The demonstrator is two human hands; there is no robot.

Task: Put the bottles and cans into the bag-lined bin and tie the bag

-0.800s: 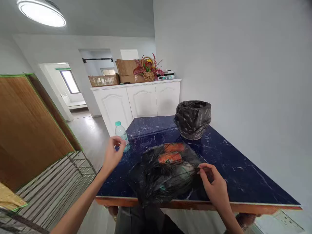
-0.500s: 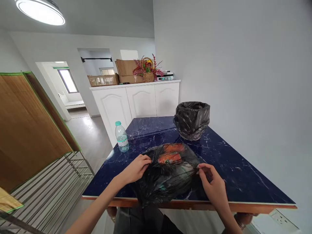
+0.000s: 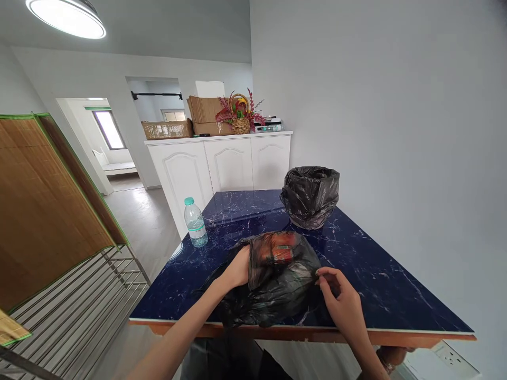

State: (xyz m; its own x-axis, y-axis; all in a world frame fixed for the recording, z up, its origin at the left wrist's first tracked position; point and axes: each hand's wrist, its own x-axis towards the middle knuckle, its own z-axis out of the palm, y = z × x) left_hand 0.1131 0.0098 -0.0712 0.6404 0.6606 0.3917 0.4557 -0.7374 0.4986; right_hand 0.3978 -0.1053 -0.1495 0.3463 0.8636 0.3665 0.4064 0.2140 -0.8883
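Observation:
A black plastic bag (image 3: 277,285) lies near the front edge of the dark blue marble table (image 3: 380,285), with orange packets (image 3: 279,250) showing through it. My left hand (image 3: 237,269) reaches into the bag's left side; its fingers are hidden under the plastic. At the bag's right edge, my right hand (image 3: 340,303) pinches the plastic between thumb and fingers.
A bin lined with a black bag (image 3: 311,195) stands at the back of the table. A clear water bottle with a teal cap (image 3: 195,222) is at the left edge. White cabinets (image 3: 229,161) carry boxes and a flower basket. A metal rack (image 3: 75,311) stands to the left.
My left hand came down from mid-air near the bottle, landed on the bag and slid under its left side. The bag bunched up. My right hand kept its pinch.

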